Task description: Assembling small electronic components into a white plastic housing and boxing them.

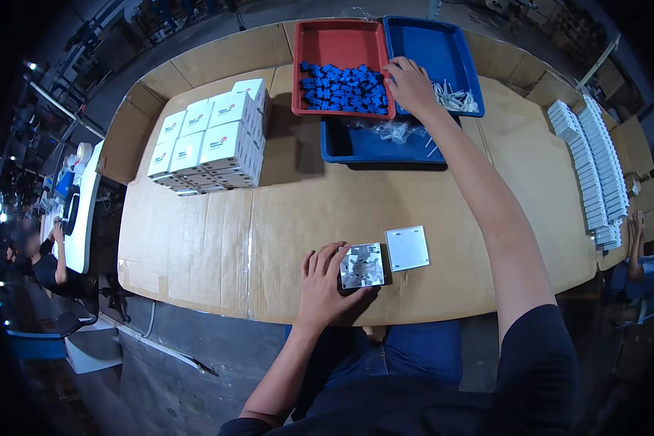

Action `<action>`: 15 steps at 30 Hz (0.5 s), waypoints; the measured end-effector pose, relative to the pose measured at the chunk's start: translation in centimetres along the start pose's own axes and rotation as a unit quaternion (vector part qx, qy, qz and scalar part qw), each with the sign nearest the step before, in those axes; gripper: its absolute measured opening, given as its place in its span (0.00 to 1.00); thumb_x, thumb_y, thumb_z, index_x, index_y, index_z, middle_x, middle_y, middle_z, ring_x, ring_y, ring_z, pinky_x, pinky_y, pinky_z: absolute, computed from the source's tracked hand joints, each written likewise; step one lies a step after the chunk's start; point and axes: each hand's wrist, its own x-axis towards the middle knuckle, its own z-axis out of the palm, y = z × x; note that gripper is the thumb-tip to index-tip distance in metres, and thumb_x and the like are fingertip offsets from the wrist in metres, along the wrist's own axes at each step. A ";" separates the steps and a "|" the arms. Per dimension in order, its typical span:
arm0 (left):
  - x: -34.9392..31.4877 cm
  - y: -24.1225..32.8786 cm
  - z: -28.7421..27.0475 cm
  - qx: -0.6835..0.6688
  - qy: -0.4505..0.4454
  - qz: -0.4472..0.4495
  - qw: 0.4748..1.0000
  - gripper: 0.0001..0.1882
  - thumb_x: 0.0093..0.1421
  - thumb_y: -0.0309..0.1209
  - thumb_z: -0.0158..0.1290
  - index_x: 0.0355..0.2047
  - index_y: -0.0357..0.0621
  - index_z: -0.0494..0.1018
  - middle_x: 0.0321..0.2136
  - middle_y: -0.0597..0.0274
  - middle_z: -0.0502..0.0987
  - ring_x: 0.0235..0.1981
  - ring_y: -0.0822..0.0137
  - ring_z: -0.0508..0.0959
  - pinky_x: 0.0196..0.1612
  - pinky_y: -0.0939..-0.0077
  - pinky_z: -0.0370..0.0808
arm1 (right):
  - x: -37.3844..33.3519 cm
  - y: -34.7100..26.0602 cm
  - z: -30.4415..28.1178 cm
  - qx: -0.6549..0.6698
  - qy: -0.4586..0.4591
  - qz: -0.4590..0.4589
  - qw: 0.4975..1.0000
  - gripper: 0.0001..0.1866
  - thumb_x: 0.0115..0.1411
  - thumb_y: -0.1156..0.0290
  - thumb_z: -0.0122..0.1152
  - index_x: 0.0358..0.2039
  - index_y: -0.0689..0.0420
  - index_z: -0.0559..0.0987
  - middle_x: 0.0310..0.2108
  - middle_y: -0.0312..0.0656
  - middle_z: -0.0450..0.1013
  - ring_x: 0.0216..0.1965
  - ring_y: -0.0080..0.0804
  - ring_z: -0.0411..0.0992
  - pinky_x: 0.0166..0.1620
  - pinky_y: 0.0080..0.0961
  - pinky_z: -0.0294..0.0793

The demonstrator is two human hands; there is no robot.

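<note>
Left hand [325, 287] gripping square case [362, 266] near centre, white panel [408, 248] just right, right hand [411, 89] bent-fingered over far red tray [340, 38], hold unclear, partly hiding blue tray [430, 49], white boxes [214, 142] stacked left.

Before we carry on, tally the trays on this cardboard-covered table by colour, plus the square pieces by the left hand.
Red tray: 1
Blue trays: 2
Grey-patterned square piece: 1
White square piece: 1
Total: 5

The left hand [321, 289] curves low, fingers [332, 257] bent, while the right hand [413, 89] extends far forward.
</note>
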 end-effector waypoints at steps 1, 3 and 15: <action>0.1 0.2 -0.1 -0.002 -0.003 0.000 1.000 0.47 0.50 0.52 0.69 0.66 0.44 0.66 0.63 0.54 0.69 0.67 0.54 0.66 0.74 0.48 0.50 | 0.8 0.2 0.8 -0.027 0.014 -0.021 0.999 0.15 0.64 0.66 0.64 0.50 0.54 0.82 0.55 0.41 0.73 0.60 0.41 0.70 0.61 0.42 0.69; 0.2 0.1 0.0 -0.004 -0.005 0.002 1.000 0.47 0.50 0.52 0.68 0.66 0.44 0.66 0.62 0.53 0.70 0.67 0.53 0.66 0.74 0.49 0.51 | 2.0 0.3 2.1 -0.064 0.042 -0.055 0.996 0.15 0.62 0.64 0.66 0.48 0.54 0.83 0.53 0.41 0.74 0.58 0.40 0.71 0.59 0.44 0.67; 0.3 0.4 -0.6 -0.019 0.012 0.013 1.000 0.45 0.52 0.53 0.67 0.66 0.45 0.67 0.61 0.54 0.69 0.66 0.54 0.66 0.72 0.49 0.53 | 3.1 -0.9 -0.6 0.377 0.099 0.157 0.908 0.12 0.68 0.66 0.63 0.46 0.59 0.85 0.44 0.42 0.83 0.46 0.41 0.81 0.50 0.39 0.79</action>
